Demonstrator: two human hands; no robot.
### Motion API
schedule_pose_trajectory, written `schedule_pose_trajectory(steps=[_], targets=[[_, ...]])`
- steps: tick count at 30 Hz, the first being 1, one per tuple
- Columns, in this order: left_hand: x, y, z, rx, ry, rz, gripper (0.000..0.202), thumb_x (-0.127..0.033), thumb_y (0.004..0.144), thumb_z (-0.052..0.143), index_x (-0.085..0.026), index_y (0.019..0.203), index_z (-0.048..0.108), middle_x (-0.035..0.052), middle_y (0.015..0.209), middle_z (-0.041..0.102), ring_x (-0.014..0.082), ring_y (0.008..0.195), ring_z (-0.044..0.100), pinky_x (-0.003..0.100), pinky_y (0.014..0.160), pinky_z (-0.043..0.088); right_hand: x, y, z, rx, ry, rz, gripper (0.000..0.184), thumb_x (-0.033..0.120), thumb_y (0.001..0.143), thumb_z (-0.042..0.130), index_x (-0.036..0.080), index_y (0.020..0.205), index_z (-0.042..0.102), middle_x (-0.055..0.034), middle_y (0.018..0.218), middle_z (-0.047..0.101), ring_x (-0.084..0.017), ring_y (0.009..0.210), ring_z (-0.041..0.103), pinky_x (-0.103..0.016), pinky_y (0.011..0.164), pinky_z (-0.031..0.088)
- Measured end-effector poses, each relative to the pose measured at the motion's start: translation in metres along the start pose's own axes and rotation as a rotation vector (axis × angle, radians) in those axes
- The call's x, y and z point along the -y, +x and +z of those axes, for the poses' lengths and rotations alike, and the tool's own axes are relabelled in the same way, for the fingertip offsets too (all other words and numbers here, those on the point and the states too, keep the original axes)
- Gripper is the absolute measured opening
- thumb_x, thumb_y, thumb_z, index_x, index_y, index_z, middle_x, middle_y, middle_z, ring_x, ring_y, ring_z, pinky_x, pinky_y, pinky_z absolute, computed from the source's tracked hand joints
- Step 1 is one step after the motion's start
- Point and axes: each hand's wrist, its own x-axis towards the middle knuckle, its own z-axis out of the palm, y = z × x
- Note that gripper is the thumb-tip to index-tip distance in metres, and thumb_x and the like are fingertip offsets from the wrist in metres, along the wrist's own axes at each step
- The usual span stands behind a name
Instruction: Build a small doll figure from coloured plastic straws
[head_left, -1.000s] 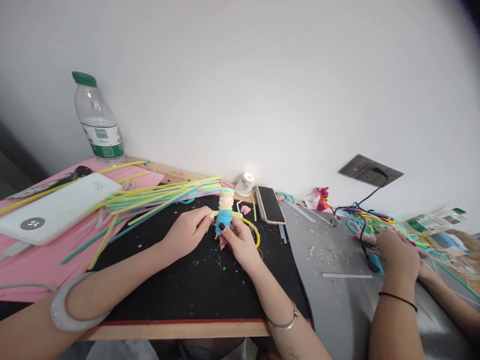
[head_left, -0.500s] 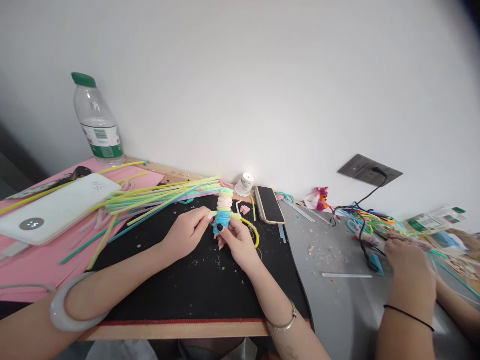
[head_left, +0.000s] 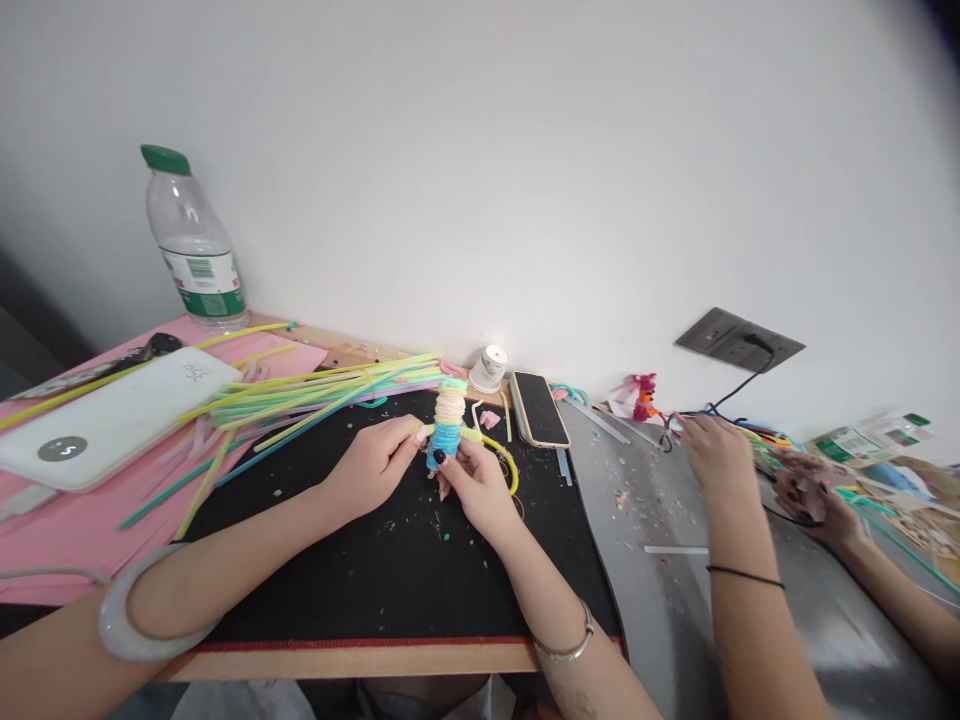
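The two hands are close together, both closed on one small figure (head_left: 449, 406) that stands upright between them. The left hand (head_left: 377, 458) pinches its pale stub of an arm between thumb and fingertips; the right hand (head_left: 480, 487) grips the blue lower body, thumb in front – what the fingers behind it do, I can't quite make out. The figure is wound in bands: green on top, cream below, then blue. A yellow loop (head_left: 514, 472) curves out just right of the right hand.

Beneath both hands lies a black mat (head_left: 375, 590). Beyond the left hand is a bundle of fuzzy stems (head_left: 322, 398), with a white power bank (head_left: 120, 412) farther left. Past the right hand are a paper cup (head_left: 489, 369) and a phone (head_left: 540, 410). Well to the right – over a grey table (head_left: 645, 625) – a co-worker's hands (head_left: 716, 448) are at work.
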Motion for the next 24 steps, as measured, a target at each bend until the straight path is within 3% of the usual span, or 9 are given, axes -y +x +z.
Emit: schedule_pose_trajectory(steps=[24], targets=[[-0.0041,-0.0002,-0.0031,0.034,0.001,-0.005,0.027,-0.024,0.095,0.032,-0.018,0.075,0.050,-0.0018,0.067,0.052,0.0126,0.061,0.050,0.025,0.061,0.040,0.0010,-0.0008,-0.0002,0.020,-0.008,-0.008,0.032,0.050,0.076,0.063,0.018,0.080,0.057,0.0007,0.064,0.053,-0.011,0.049,0.045,-0.025,0.048,0.040]])
